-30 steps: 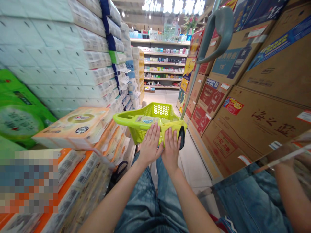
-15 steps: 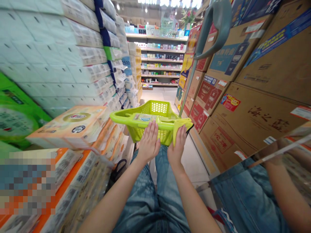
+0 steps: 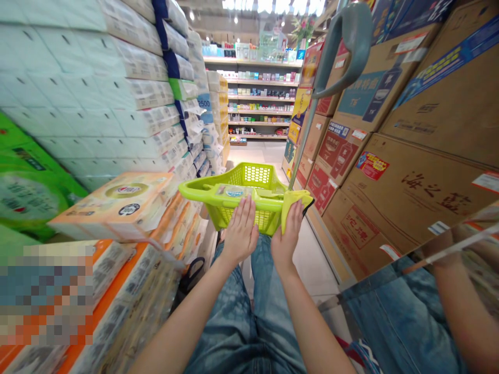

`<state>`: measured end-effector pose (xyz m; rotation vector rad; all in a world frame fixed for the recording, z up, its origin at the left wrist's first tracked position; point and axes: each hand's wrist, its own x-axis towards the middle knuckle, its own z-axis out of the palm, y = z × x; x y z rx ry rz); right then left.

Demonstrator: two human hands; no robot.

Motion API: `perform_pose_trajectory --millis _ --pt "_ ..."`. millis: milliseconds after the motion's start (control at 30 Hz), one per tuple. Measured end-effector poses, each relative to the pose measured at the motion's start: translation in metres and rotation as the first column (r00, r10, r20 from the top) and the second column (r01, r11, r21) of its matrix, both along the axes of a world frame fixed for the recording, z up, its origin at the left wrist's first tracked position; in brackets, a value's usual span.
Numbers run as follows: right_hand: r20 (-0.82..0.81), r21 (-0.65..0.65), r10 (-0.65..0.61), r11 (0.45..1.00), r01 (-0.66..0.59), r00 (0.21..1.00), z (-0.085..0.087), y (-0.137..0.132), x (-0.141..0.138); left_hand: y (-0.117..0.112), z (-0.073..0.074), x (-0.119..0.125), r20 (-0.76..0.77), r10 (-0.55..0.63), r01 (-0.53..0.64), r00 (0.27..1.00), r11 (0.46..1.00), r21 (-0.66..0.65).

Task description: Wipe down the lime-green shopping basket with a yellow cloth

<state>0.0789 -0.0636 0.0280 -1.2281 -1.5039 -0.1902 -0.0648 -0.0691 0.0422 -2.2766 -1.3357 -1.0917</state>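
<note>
A lime-green plastic shopping basket point(image 3: 218, 210) with latticed walls is in front of me, above my knees. My left hand point(image 3: 241, 228) lies against its near rim with straight fingers, beside a clear label holder point(image 3: 234, 191). At the rim's right corner, my right hand point(image 3: 287, 236) has its fingers closed on a yellow cloth point(image 3: 290, 205) and presses it to the basket. A dark edge shows on the cloth's right side. Close behind the cloth, a thin pole point(image 3: 306, 140) rises to a grey loop handle point(image 3: 351, 52).
Stacked tissue packs point(image 3: 136, 93) wall the left side, with an orange tissue bundle point(image 3: 128, 192) nearer me. Cardboard cartons point(image 3: 440, 166) line the right. A reflective panel point(image 3: 409, 301) stands at lower right. Ahead, the aisle floor point(image 3: 261, 150) leads to stocked shelves point(image 3: 261, 96).
The whole view has shifted slightly, so things appear a little further right. Both hands stay at the basket's rim, the right one with the cloth bunched a bit differently.
</note>
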Motion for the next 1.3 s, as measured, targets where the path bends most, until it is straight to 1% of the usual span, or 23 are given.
perform_pose_trajectory --millis 67,133,167,233,300,367,433,500,567,633,700,733,800,833,900,967,1000,1033,1067,1133,1167,1233,1300 --pt "0.094 -0.009 0.007 1.000 -0.006 0.996 -0.003 -0.004 -0.020 0.000 0.001 -0.002 -0.014 0.004 -0.004 1.000 1.000 -0.010" --pt "0.218 -0.009 0.023 1.000 -0.022 0.976 -0.007 -0.008 -0.031 -0.001 0.002 -0.005 -0.034 0.007 -0.008 0.999 1.000 -0.019" --pt "0.266 -0.003 0.031 1.000 -0.031 0.963 -0.010 -0.008 -0.030 -0.001 0.002 -0.006 -0.040 0.006 -0.007 0.999 1.000 -0.020" --pt "0.305 0.015 0.026 0.999 -0.032 0.952 -0.012 -0.006 -0.016 0.000 0.001 -0.006 -0.039 -0.003 0.002 0.999 1.000 -0.015" --pt "0.251 0.032 0.003 0.999 -0.011 0.968 -0.010 -0.001 0.004 0.001 0.000 -0.005 -0.023 -0.010 0.010 1.000 1.000 -0.006" --pt "0.120 0.045 -0.020 0.999 0.015 0.993 -0.006 0.005 0.020 0.002 -0.001 -0.002 -0.009 -0.010 0.010 1.000 1.000 -0.009" --pt "0.014 0.044 -0.031 0.999 0.031 0.999 -0.004 0.009 0.021 0.002 -0.002 0.000 -0.002 -0.005 0.005 1.000 1.000 -0.014" --pt "0.014 0.036 -0.036 0.999 0.036 0.999 -0.006 0.008 0.010 0.002 -0.003 0.001 0.000 0.000 0.000 1.000 1.000 -0.014" --pt "0.113 0.025 -0.028 0.999 0.026 0.993 -0.013 0.003 -0.007 0.002 -0.003 0.000 0.000 0.004 -0.004 1.000 1.000 -0.015" --pt "0.244 0.017 0.002 1.000 -0.007 0.970 -0.022 -0.003 -0.017 0.002 -0.003 -0.001 -0.001 0.001 -0.001 1.000 1.000 -0.015" --pt "0.336 0.021 0.028 0.999 -0.037 0.941 -0.027 -0.005 -0.014 0.002 -0.002 -0.003 -0.001 -0.010 0.010 1.000 1.000 -0.013" --pt "0.353 0.033 0.026 0.999 -0.041 0.935 -0.028 -0.004 -0.008 0.002 -0.002 -0.003 0.001 -0.017 0.017 1.000 1.000 -0.010" --pt "0.327 0.054 0.004 0.998 -0.023 0.945 -0.024 -0.001 0.009 0.002 -0.002 -0.002 0.007 -0.027 0.027 1.000 1.000 -0.009" --pt "0.285 0.056 -0.007 0.998 -0.009 0.959 -0.021 0.002 0.016 0.002 -0.001 -0.002 0.008 -0.030 0.030 1.000 1.000 -0.009" --pt "0.147 0.040 -0.011 0.999 0.005 0.989 -0.012 0.006 0.025 0.002 -0.001 0.000 0.011 -0.031 0.031 0.999 0.999 -0.009" --pt "-0.012 0.007 -0.003 1.000 0.003 1.000 -0.004 0.006 0.020 0.001 -0.001 0.001 0.017 -0.026 0.026 1.000 1.000 -0.009" --pt "-0.063 -0.010 0.001 1.000 -0.002 0.998 -0.003 0.004 0.014 0.001 -0.001 0.001 0.022 -0.023 0.024 0.999 1.000 -0.010" --pt "-0.070 -0.028 0.010 1.000 -0.012 0.997 -0.002 0.001 0.005 0.000 -0.001 0.001 0.026 -0.021 0.021 0.999 1.000 -0.010" --pt "-0.032 -0.045 0.025 0.999 -0.027 0.999 -0.003 -0.002 -0.003 0.000 0.000 0.001 0.029 -0.019 0.019 0.999 1.000 -0.011" --pt "0.122 -0.059 0.073 0.996 -0.066 0.990 -0.007 -0.008 -0.014 -0.001 0.000 0.000 0.025 -0.017 0.017 1.000 1.000 -0.012" --pt "0.190 -0.056 0.095 0.995 -0.086 0.977 -0.008 -0.010 -0.015 -0.001 0.000 -0.001 0.021 -0.014 0.014 1.000 1.000 -0.010" --pt "0.239 -0.037 0.130 0.991 -0.125 0.962 -0.006 -0.010 -0.006 0.000 0.001 -0.001 0.009 -0.001 0.001 1.000 1.000 -0.009" --pt "0.179 -0.015 0.172 0.985 -0.172 0.969 0.004 -0.004 0.013 0.001 0.000 0.000 -0.001 0.018 -0.018 1.000 1.000 -0.006"
